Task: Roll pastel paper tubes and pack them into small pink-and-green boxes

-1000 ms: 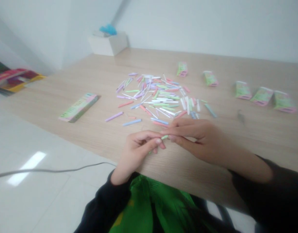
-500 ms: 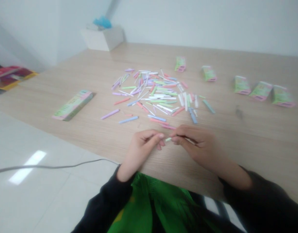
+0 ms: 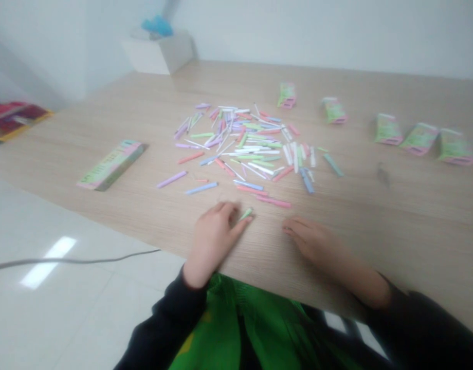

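The left hand seems to pinch, though blurred, a light, thin pale green paper stick at two o'clock; take it gently by its end. The right hand lies open and holds nothing.

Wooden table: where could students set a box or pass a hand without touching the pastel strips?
Bare wood lies between the long green-and-pink box and the pastel strips, and between the strips and the small green packets. Their centre is crowded.

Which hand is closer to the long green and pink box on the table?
Left. The left hand rests at the table edge, to the right of the long green and pink box. The right hand lies farther right, with the left hand between it and the box.
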Motion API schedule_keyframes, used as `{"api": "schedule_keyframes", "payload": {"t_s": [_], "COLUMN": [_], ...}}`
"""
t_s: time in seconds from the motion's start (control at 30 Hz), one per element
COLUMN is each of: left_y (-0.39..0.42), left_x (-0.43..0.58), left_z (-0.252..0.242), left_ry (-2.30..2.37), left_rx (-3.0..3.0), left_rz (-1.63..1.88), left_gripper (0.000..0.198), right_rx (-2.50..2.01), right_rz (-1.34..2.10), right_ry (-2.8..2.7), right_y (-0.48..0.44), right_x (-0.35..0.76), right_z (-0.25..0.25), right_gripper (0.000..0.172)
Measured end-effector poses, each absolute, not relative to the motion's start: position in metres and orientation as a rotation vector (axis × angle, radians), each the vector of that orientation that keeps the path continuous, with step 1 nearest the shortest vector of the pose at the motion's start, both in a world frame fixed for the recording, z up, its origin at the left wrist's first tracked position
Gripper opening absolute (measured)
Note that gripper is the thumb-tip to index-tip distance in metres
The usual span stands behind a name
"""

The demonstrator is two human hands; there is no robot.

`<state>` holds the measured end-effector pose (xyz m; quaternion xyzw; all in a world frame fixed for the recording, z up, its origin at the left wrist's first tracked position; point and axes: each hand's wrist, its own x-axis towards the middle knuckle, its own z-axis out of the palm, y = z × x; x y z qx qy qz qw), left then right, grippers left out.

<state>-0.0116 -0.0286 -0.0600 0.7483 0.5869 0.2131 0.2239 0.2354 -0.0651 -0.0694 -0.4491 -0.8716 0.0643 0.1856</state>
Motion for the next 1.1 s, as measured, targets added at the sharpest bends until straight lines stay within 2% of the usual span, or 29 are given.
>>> {"api": "schedule_keyframes", "payload": {"t_s": [0.17,0.27,0.37,0.5,0.63,1.1], "left_y": [-0.024,-0.020,-0.019,-0.025,-0.031,-0.048], "left_x": [-0.003,-0.007,-0.009,0.003,0.017,0.008], "left_z": [-0.060,-0.058,-0.052,-0.042,-0.033,-0.044], "left_ry": [1.619,1.524,1.284,0.938,0.725,0.553], "left_rx": [2.114,1.992,1.626,0.826,0.402,0.532], "left_rz": [0.458,0.617,0.845,1.208,1.176,1.034], "left_gripper": [0.016,0.020,0.030,0.029,0.025,0.022], "right_rx": [-1.304,-1.342,-1.331,-1.242,-1.178,-1.270], "right_rz": [0.286,0.348,0.349,0.263,0.233,0.117], "right_ry": [-2.384,-2.302,-2.125,-1.933,-1.844,-1.767], "right_y": [-0.065,-0.065,-0.067,-0.075,-0.082,-0.075], "right_x": [0.233,0.235,0.234,0.223,0.205,0.187], "right_z": [-0.064,-0.057,-0.046,-0.023,-0.004,0.004], "right_gripper": [0.028,0.022,0.014,0.010,0.013,0.009]}}
